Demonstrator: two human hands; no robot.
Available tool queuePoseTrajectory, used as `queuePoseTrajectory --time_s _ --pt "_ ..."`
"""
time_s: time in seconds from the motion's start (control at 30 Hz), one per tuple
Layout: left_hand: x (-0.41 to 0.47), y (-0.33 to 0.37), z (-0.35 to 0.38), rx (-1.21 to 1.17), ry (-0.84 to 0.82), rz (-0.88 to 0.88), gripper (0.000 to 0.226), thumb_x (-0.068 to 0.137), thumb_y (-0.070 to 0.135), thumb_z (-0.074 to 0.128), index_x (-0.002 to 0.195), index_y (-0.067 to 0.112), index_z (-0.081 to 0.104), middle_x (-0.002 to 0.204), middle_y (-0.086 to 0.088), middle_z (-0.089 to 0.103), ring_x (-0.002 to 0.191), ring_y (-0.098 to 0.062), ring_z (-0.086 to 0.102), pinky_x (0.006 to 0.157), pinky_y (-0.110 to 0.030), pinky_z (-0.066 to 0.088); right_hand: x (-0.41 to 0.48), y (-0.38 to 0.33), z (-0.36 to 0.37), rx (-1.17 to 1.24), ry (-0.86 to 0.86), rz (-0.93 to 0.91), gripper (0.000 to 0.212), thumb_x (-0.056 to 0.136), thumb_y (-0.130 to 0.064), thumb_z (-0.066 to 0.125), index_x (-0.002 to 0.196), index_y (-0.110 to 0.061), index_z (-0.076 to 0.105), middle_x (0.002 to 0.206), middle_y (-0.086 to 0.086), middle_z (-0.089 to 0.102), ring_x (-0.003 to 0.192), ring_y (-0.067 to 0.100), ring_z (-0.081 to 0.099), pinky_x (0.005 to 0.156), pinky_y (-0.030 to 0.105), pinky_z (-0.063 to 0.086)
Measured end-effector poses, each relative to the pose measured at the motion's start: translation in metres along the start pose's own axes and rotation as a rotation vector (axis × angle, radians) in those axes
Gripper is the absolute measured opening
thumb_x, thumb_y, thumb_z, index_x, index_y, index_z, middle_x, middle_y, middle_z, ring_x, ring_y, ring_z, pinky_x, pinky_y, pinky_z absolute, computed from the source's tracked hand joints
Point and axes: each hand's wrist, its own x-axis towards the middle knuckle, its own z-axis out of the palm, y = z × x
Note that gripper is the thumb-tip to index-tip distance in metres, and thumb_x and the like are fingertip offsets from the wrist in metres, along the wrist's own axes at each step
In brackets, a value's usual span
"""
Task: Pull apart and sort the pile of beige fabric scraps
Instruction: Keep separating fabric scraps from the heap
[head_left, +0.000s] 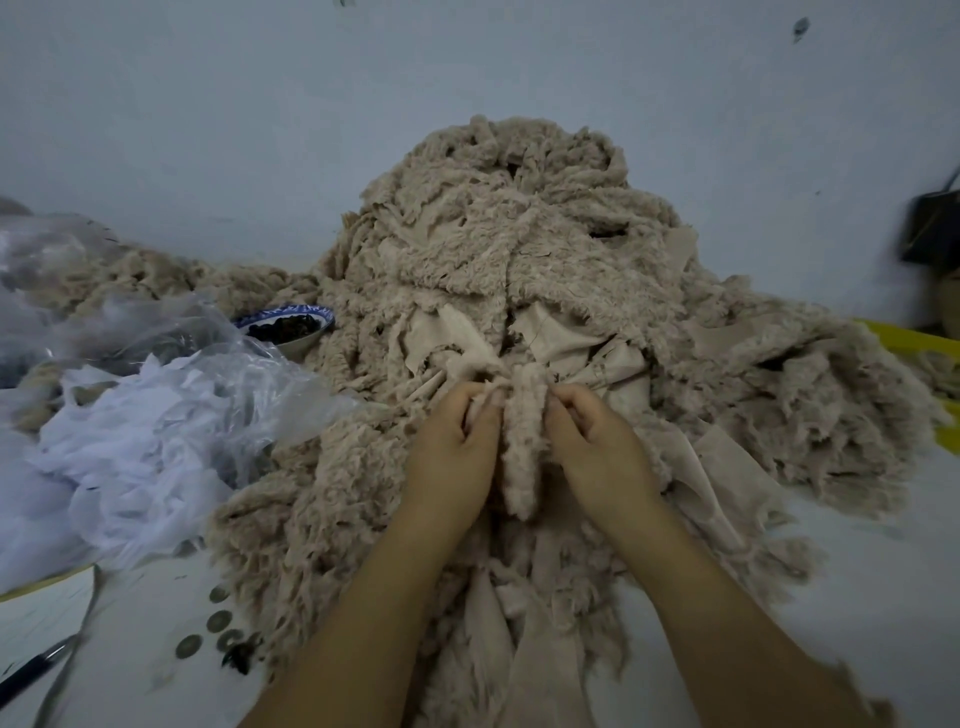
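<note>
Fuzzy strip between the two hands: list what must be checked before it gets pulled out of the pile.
1. Left hand has hold of the fuzzy strip: ok, fingers curled on its upper left edge.
2. Right hand has hold: ok, fingers pinch the upper right edge.
3. Strip's top end loose from the pile: cannot tell, it runs into bunched smooth-backed scraps.
4. Strip's lower end loose: ok, it hangs between the wrists.
5. Blue-and-white bowl out of the way: not ok, it sits against the pile's left edge.
6. Coins out of the way: not ok, they lie at the pile's near-left fringe.
</note>
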Motion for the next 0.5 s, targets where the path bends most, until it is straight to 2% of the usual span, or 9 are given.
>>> queuePoseTrajectory --time_s 0.07,0.13,0.2,0.23,0.27,0.3,0.37,0.43,0.5 --pt "0.007 -0.01 -0.003 -0.049 0.104 -0.013 0.022 0.096 0.045 0.055 0.078 0.049 0.067 0.076 0.01 0.071 0.082 -0.022 0.068 0.074 -0.045 0.057 0.003 0.005 -0.003 -0.071 0.016 0.041 0.021 0.102 -0.037 0.05 0.088 -0.044 0.064 0.085 -0.019 0.069 0.075 -0.001 0.063 0.064 0.015 0.048" --pt "0.017 -0.02 -0.008 -0.168 0.176 -0.077 0.044 0.104 0.026 0.049 0.076 0.053 0.07 0.079 0.013 0.074 0.081 -0.016 0.072 0.068 -0.035 0.06 0.005 0.008 -0.008 -0.127 0.015 0.089 0.009 0.1 -0.037 0.055 0.102 -0.04 0.063 0.082 -0.023 0.065 0.077 -0.007 0.061 0.069 0.013 0.048" --pt "0.022 -0.02 -0.009 -0.239 0.135 -0.132 0.051 0.105 0.02 0.046 0.076 0.052 0.072 0.082 0.014 0.076 0.079 -0.007 0.073 0.065 -0.026 0.06 0.007 0.005 -0.01 -0.263 -0.077 0.086 0.042 0.094 -0.039 0.063 0.134 -0.034 0.051 0.115 -0.021 0.053 0.112 -0.001 0.052 0.094 0.024 0.045" --pt "0.022 -0.012 -0.006 -0.262 0.078 -0.136 0.049 0.105 0.018 0.047 0.077 0.048 0.074 0.084 0.01 0.077 0.08 -0.008 0.074 0.065 -0.025 0.059 0.007 0.0 -0.009 -0.319 -0.14 0.049 0.055 0.09 -0.042 0.065 0.141 -0.033 0.044 0.128 -0.017 0.044 0.123 0.003 0.042 0.101 0.027 0.04" --pt "0.022 -0.006 -0.002 -0.267 0.012 -0.131 0.045 0.104 0.017 0.049 0.079 0.044 0.076 0.087 0.006 0.078 0.082 -0.01 0.074 0.065 -0.025 0.059 0.008 -0.003 -0.007 -0.318 -0.201 0.008 0.057 0.087 -0.044 0.066 0.139 -0.032 0.044 0.133 -0.014 0.044 0.126 0.007 0.041 0.103 0.028 0.039" --pt "0.024 -0.001 0.003 -0.272 -0.042 -0.136 0.043 0.103 0.017 0.05 0.079 0.04 0.077 0.088 0.003 0.078 0.083 -0.011 0.074 0.064 -0.025 0.059 0.008 -0.007 -0.004 -0.278 -0.249 -0.008 0.047 0.086 -0.045 0.064 0.13 -0.032 0.052 0.127 -0.014 0.053 0.12 0.008 0.049 0.098 0.024 0.044" --pt "0.031 0.01 0.011 -0.353 -0.116 -0.156 0.04 0.102 0.015 0.051 0.08 0.032 0.08 0.088 0.0 0.078 0.081 -0.012 0.075 0.062 -0.023 0.058 0.007 -0.014 -0.008 -0.13 -0.235 0.094 0.01 0.092 -0.036 0.061 0.102 -0.037 0.063 0.091 -0.024 0.069 0.09 0.001 0.063 0.072 0.012 0.048" --pt "0.045 0.021 0.019 -0.511 -0.115 -0.18 0.025 0.1 0.013 0.054 0.098 0.018 0.079 0.096 -0.007 0.078 0.086 -0.017 0.075 0.067 -0.027 0.059 0.011 -0.014 -0.025 -0.031 -0.102 0.206 0.009 0.097 -0.032 0.057 0.093 -0.037 0.064 0.076 -0.02 0.07 0.073 0.003 0.066 0.058 0.014 0.048" --pt "0.056 0.03 0.029 -0.615 -0.077 -0.235 0.03 0.1 0.015 0.057 0.126 0.004 0.064 0.113 -0.015 0.073 0.103 -0.027 0.071 0.087 -0.041 0.059 0.021 -0.019 -0.044 0.187 0.033 0.351 0.01 0.098 -0.034 0.055 0.1 -0.027 0.061 0.078 -0.01 0.069 0.063 0.011 0.063 0.049 0.022 0.048"
